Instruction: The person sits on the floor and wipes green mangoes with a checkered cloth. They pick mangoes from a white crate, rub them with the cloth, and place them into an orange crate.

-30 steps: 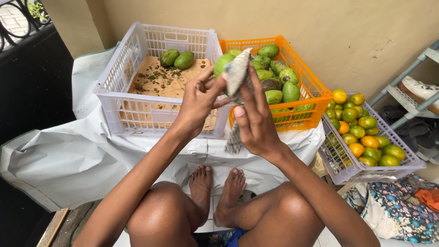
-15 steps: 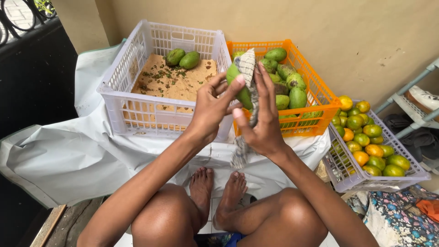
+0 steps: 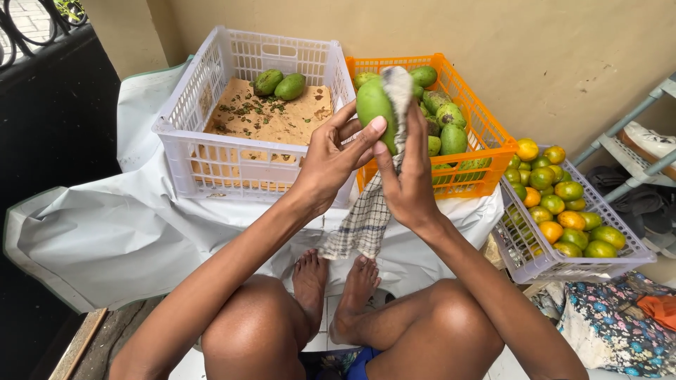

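My left hand [image 3: 332, 156] grips a green mango [image 3: 374, 105], thumb across its front. My right hand [image 3: 410, 176] presses a checked cloth [image 3: 366, 218] against the mango's right side; the cloth drapes over the top and hangs down between my forearms. Both hands are raised in front of the two crates. Behind them stands an orange crate [image 3: 486, 144] filled with several green mangoes. To its left a white crate [image 3: 193, 141] holds two green mangoes [image 3: 279, 83] lying on brown cardboard at the back.
A lavender basket [image 3: 535, 260] of several orange and green citrus fruits sits at the right. A white sheet [image 3: 105, 225] covers the ground under the crates. My bare knees and feet are below. A metal shelf leg and floral cloth lie far right.
The view has shifted slightly. The mango has turned in my hands, its green side now facing me, and the cloth has moved from its front to its right side and top.
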